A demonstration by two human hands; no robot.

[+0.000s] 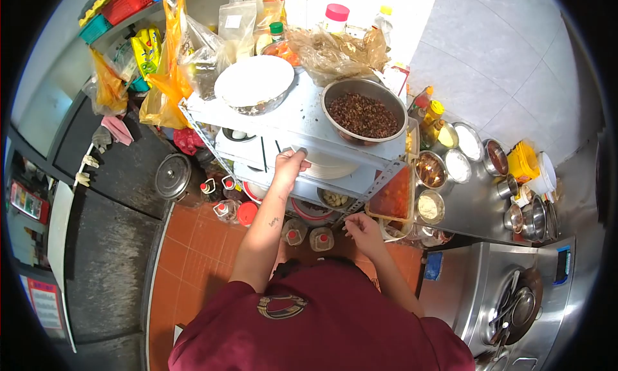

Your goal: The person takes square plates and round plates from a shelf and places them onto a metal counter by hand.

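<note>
Under top shelf (306, 121), plates (329, 167), left hand (291, 166) at their edge

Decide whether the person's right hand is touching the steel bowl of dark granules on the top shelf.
Apart: in the head view, the right hand shows well below the steel bowl, with a visible gap between them.

The floor (193, 242) is orange tile. A grey tiled wall (496, 62) rises behind the back edge of the steel counter (475, 211). Bright light falls across the white rack (308, 107).

White plates (333, 169), maroon shirt (367, 326), orange floor tiles (187, 245)
</note>
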